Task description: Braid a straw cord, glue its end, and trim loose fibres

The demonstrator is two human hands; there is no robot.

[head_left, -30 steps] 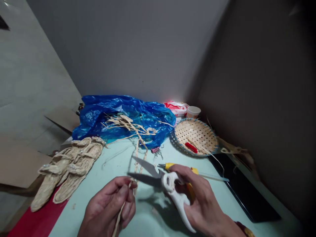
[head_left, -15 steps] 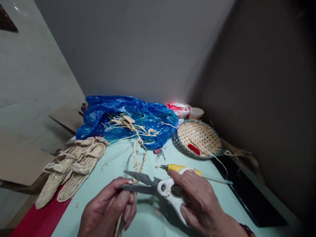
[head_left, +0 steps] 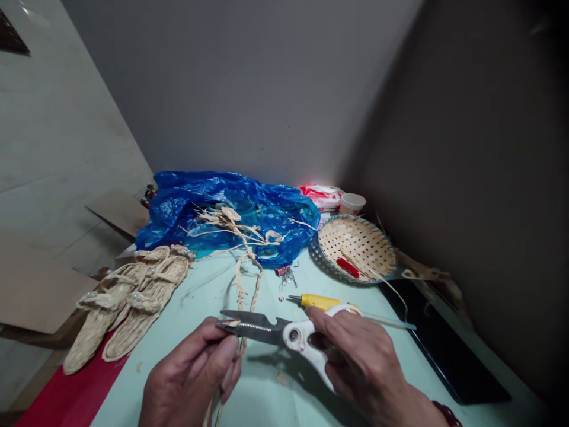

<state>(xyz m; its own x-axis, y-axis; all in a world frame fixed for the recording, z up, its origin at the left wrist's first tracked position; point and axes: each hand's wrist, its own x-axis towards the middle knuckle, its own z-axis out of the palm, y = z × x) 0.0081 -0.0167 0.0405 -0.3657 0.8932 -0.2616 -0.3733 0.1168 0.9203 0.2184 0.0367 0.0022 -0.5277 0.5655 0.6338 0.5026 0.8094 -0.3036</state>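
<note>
My right hand (head_left: 362, 356) grips the white handles of a pair of scissors (head_left: 262, 329). The blades are nearly closed, their tips at the fingertips of my left hand (head_left: 195, 370). Between finger and thumb, that hand pinches a braided straw cord (head_left: 255, 290); a small pale end shows between the blades near their tips. From my left hand the cord runs away over the table to a bundle of loose straw strands (head_left: 229, 222) lying on a blue plastic bag (head_left: 275, 213). My left palm and the cord inside it are hidden.
A pair of woven straw sandals (head_left: 133, 296) lies at the left on a red cloth (head_left: 66, 391). Beyond my right hand are a yellow-handled awl (head_left: 311, 300), a woven basket (head_left: 355, 243) holding a red object, a cup (head_left: 352, 203) and a black flat panel (head_left: 448, 344).
The scissor blades, wider apart before, have come together at the cord by my left fingertips. Both hands stay in nearly the same place.
</note>
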